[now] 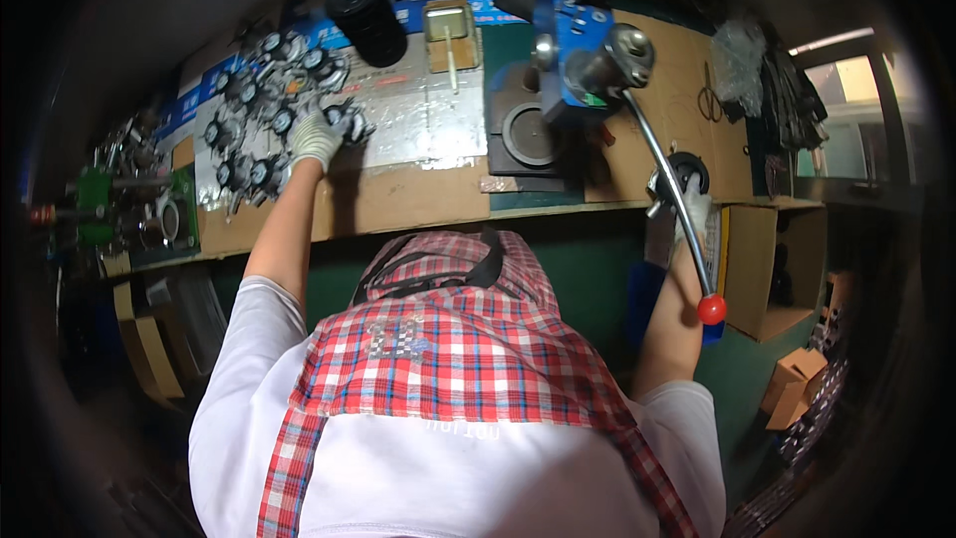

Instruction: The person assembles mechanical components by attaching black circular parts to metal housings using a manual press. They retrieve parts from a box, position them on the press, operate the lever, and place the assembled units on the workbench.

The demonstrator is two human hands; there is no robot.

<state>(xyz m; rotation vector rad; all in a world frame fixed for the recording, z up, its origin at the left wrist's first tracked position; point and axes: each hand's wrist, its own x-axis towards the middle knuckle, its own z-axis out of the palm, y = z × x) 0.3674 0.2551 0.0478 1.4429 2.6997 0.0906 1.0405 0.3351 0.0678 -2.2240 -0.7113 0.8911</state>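
My left hand [317, 140], in a pale glove, reaches into a group of round metal parts [267, 174] with black-rimmed, dial-like centres. Its fingers close at the edge of one round metal part [353, 126] on the group's right side; the fingertips are hard to make out. At the bench's right front edge, my gloved right hand [693, 215] grips a black round part [687, 172]. A metal lever [656, 147] with a red ball knob [711, 309] passes in front of that hand and hides some of it. The lever belongs to a blue press [575, 45].
A ring-shaped fixture [531, 134] sits below the press. Behind the metal parts stand a black cylinder [367, 20] and a small tray with a brush [450, 38]. Scissors [709, 100] lie right. A cardboard box [777, 269] stands beside my right arm; a green fixture [98, 205] is far left.
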